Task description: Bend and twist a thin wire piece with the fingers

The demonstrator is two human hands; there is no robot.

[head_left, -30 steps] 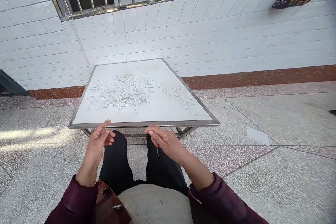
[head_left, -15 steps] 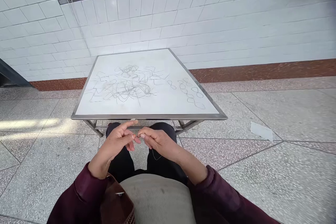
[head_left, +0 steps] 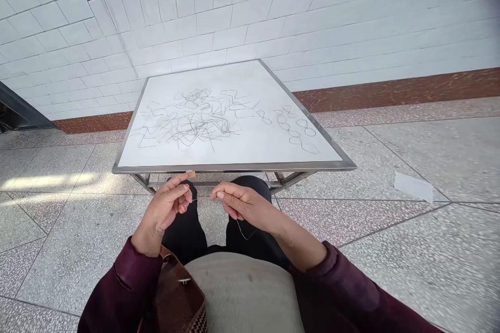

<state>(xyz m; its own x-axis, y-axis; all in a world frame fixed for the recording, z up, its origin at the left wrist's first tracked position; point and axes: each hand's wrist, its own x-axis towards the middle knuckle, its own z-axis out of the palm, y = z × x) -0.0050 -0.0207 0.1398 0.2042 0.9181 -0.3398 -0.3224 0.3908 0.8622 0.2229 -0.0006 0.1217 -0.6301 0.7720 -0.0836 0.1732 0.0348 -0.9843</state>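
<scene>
My right hand [head_left: 248,204] pinches a thin bent wire [head_left: 242,231] between thumb and forefinger; its curved tail hangs below the palm over my dark trousers. To its left, my left hand [head_left: 167,205] has the thumb pressed to the curled fingers, and a short bit of wire pokes out of them toward the right hand. Its forefinger, with a tan wrapping on the tip, points outward. A gap separates the hands, just short of the table's front edge. Whether one wire spans that gap is too fine to see.
A white-topped table [head_left: 242,153] with a metal rim stands before my knees. Loose bent wires [head_left: 195,127] lie tangled on its left and middle; several looped, figure-eight wires [head_left: 302,144] lie at its right. A brown bag [head_left: 177,291] rests at my lap's left. Behind is a tiled wall [head_left: 242,15].
My hands have moved apart, the left one going left and the right one going right. The view has tilted and shifted slightly.
</scene>
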